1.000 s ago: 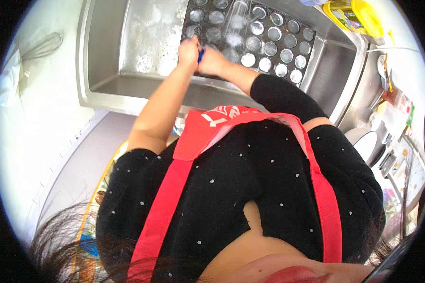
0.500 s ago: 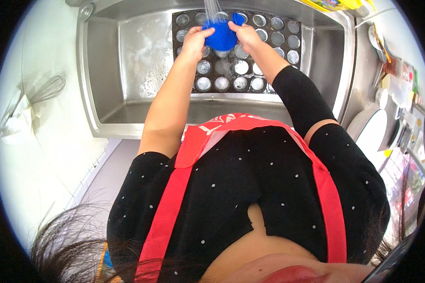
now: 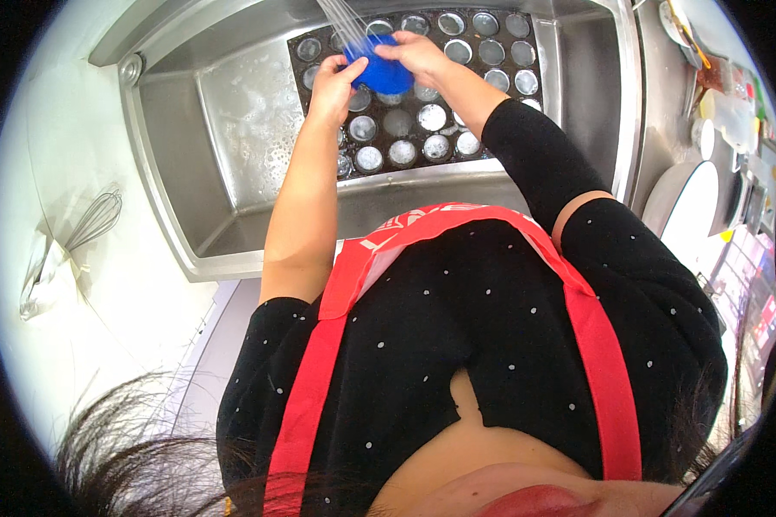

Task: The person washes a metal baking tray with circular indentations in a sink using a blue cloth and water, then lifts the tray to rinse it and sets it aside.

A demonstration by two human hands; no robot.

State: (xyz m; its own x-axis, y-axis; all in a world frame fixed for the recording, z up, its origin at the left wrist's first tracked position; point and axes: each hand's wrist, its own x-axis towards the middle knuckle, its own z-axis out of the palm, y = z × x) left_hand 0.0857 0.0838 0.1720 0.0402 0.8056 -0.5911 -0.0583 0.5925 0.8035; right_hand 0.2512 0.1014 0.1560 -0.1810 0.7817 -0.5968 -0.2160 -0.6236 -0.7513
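Blue sponge [image 3: 381, 71] sits high over the steel sink [image 3: 190, 215], under a stream of water [image 3: 341, 19] that falls on its top edge. Both hands grip it: the left hand [image 3: 332, 84] pinches its left side with curled fingers, and the right hand [image 3: 418, 56] closes over its upper right side. Below them, a dark tray [image 3: 422, 129] lies in the sink basin, its round cups [image 3: 431, 116] wet and shiny. The sink wall to the left of the tray is spotted with drops. A wire whisk [image 3: 95, 220] lies on the white counter [image 3: 52, 155], well apart from the sink. The person wears a black dotted top and a red apron [image 3: 319, 362].
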